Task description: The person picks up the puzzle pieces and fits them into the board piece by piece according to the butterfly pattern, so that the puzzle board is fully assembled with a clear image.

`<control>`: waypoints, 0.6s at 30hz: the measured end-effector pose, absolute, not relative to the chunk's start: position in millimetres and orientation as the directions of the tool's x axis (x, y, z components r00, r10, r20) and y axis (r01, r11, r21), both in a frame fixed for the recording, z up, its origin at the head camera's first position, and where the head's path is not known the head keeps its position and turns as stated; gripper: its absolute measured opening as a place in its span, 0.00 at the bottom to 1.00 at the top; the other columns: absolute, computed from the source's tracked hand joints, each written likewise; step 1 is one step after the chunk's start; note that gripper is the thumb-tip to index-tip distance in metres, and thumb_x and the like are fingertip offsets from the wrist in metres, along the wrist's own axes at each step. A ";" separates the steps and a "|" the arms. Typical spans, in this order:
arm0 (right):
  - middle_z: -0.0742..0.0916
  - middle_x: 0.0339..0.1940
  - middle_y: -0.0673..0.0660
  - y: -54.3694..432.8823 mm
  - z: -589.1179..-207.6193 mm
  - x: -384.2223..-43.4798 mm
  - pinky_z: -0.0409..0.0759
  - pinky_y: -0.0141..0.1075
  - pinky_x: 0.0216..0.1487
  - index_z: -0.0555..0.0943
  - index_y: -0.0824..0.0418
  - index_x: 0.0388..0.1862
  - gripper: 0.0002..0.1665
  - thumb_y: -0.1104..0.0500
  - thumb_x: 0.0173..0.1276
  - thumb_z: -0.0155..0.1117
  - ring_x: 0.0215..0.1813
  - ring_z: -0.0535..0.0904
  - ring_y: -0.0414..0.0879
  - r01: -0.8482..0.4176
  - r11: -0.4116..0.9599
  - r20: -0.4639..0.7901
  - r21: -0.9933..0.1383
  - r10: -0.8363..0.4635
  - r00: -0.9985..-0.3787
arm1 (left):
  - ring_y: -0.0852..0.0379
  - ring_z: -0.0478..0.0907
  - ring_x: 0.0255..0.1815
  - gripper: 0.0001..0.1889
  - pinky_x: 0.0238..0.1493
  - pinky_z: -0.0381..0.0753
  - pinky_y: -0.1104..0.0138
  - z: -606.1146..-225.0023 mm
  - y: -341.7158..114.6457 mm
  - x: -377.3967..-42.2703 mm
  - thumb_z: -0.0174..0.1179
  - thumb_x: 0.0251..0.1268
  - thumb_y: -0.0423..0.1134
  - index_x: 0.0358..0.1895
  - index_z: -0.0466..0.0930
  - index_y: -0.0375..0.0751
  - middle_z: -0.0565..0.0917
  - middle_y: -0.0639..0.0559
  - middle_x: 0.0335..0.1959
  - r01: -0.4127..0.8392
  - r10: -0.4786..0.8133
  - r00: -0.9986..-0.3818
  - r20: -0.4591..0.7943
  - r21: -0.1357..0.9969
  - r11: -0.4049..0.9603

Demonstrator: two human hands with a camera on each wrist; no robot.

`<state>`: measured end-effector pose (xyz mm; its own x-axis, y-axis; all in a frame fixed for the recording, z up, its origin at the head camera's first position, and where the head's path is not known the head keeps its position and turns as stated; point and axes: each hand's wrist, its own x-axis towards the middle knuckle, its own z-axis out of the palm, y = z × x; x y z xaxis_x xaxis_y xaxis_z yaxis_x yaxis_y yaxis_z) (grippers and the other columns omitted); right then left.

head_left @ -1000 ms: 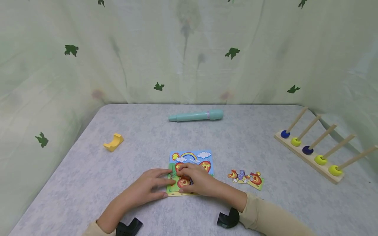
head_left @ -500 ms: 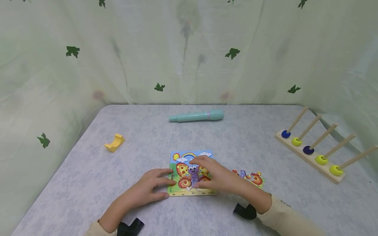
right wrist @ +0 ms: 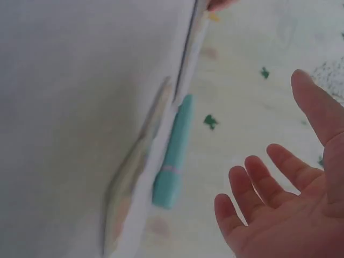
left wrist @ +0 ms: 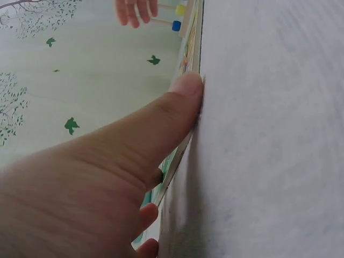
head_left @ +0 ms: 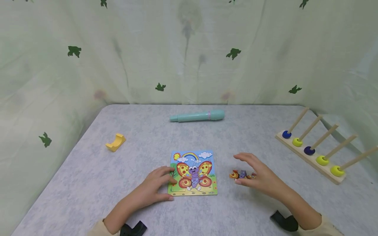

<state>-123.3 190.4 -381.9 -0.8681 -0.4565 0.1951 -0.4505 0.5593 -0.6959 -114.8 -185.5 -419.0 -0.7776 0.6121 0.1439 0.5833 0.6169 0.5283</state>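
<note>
A square butterfly picture puzzle lies flat at the middle of the table. My left hand rests at its left side, fingertips over the edge and the thumb against the near corner in the left wrist view. To the right of the board lie loose puzzle pieces, printed with red, orange and purple parts. Over them hovers my right hand, thumb and fingers spread apart with nothing between. It partly hides the pieces in the head view; the right wrist view shows the pieces below the bare palm.
A wooden peg stand with blue and yellow beads stands at the right. A teal rod-shaped thing with a thicker end lies near the back edge. To the left is a yellow curved block. A leaf-patterned curtain hangs behind the table.
My right hand has left the board and moved right to above the loose pieces, uncovering the whole butterfly picture. My left hand has stayed by the board's left edge.
</note>
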 end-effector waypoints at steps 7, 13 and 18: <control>0.70 0.59 0.55 206.4 -398.1 -127.7 0.68 0.53 0.53 0.66 0.59 0.61 0.41 0.51 0.50 0.71 0.58 0.66 0.54 -0.380 0.588 0.101 -0.714 -0.451 -0.887 | 0.43 0.59 0.62 0.18 0.59 0.53 0.47 -417.0 -184.4 -113.7 0.63 0.50 0.54 0.44 0.75 0.56 0.65 0.47 0.62 0.588 0.619 -0.773 0.140 0.524 0.616; 0.70 0.59 0.58 211.5 -408.7 -131.1 0.64 0.52 0.56 0.66 0.60 0.62 0.41 0.46 0.51 0.69 0.59 0.66 0.54 -0.313 0.657 -0.032 -0.686 -0.456 -0.889 | 0.48 0.56 0.64 0.18 0.63 0.48 0.50 -414.5 -183.0 -113.3 0.63 0.50 0.53 0.45 0.74 0.56 0.64 0.48 0.63 0.562 0.614 -0.783 0.101 0.540 0.627; 0.72 0.57 0.57 212.3 -412.9 -133.4 0.64 0.53 0.56 0.69 0.61 0.59 0.38 0.45 0.53 0.66 0.59 0.66 0.54 -0.344 0.686 -0.039 -0.641 -0.477 -0.878 | 0.50 0.56 0.65 0.18 0.64 0.46 0.51 -414.0 -183.4 -113.2 0.64 0.50 0.53 0.45 0.74 0.57 0.64 0.49 0.63 0.548 0.610 -0.788 0.081 0.543 0.636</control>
<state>-133.4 212.3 -412.9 -0.8779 -0.4773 -0.0393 -0.3444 0.6862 -0.6408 -113.2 -183.4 -414.0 -0.7881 0.6102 0.0811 0.5484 0.6362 0.5426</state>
